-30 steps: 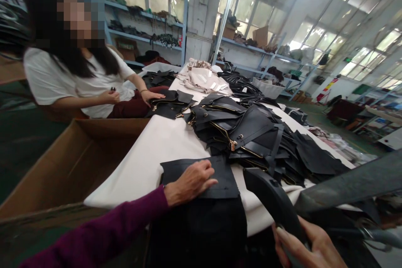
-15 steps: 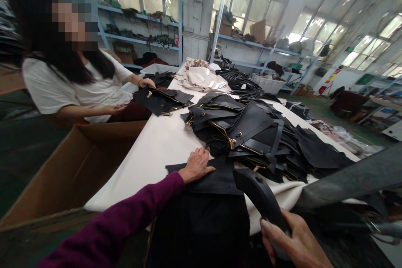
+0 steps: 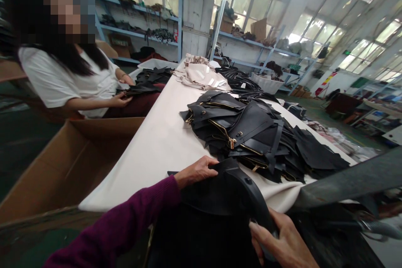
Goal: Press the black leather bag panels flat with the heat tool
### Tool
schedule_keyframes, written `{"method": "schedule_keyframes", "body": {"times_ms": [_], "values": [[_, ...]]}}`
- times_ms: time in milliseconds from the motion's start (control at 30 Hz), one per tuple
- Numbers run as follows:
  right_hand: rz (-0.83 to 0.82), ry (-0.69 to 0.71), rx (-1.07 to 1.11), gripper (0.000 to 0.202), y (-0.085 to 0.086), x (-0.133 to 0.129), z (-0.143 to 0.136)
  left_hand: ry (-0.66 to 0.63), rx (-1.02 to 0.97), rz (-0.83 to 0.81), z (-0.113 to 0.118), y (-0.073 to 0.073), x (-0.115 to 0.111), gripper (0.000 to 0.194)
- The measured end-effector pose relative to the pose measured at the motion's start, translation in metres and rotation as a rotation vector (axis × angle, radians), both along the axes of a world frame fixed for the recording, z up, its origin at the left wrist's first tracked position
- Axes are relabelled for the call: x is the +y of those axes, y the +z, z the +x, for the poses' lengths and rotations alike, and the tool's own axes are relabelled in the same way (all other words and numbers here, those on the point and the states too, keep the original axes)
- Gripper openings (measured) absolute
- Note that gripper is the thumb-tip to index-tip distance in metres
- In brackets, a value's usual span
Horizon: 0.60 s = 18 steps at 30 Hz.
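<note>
My left hand [image 3: 198, 171] grips the upper edge of a black leather panel [image 3: 210, 197], thumb and fingers closed on it. That panel bulges upward at the near end of the white-covered table [image 3: 153, 134]. In my right hand [image 3: 282, 238] is a black curved hand-held tool [image 3: 259, 197] with a small button-like bump on top. Its head rests against or just over the panel's right side; I cannot tell which. Just beyond my hands lies a heap of black leather bag pieces [image 3: 251, 127] with gold zippers. Dark material below the panel hides its lower part.
A co-worker [image 3: 69, 79] sits at the left holding a black piece. An open cardboard box [image 3: 72, 163] stands left of the table. Beige pieces [image 3: 204, 77] and black straps [image 3: 241, 81] lie farther back. A grey metal bar [image 3: 348, 176] crosses at the right.
My left hand has gone from lying flat to gripping the panel, which has risen and curved. The tool has shifted left and slightly down. The co-worker has drawn a zippered piece off the table.
</note>
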State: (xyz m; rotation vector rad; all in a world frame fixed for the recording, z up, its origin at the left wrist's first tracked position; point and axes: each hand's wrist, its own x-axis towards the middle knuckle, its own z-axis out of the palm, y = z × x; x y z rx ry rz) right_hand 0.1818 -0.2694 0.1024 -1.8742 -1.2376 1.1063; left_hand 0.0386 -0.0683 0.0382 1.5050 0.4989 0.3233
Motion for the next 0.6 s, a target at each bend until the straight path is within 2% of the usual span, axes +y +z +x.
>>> {"method": "schedule_keyframes", "body": {"times_ms": [33,100,267,400,500,600], "values": [[0.000,0.004,0.000,0.027,0.000,0.000,-0.001,-0.040,-0.035,-0.118,-0.001,0.001,-0.004,0.023],[0.007,0.008,0.001,0.025,0.001,0.002,-0.004,-0.079,-0.076,-0.250,-0.003,0.002,-0.012,0.023],[0.060,-0.012,-0.028,0.024,0.007,0.006,-0.007,-0.004,-0.108,-0.439,-0.010,-0.003,-0.025,0.024],[0.105,-0.073,-0.089,0.029,0.018,-0.007,-0.001,0.139,-0.059,-0.469,-0.025,0.000,-0.020,0.021],[0.126,-0.138,-0.153,0.038,0.023,-0.029,0.013,0.354,-0.042,-0.414,-0.046,0.024,-0.008,0.017],[0.100,-0.198,-0.186,0.044,0.023,-0.051,0.024,0.598,-0.166,-0.309,-0.074,0.072,0.009,0.015]]}}
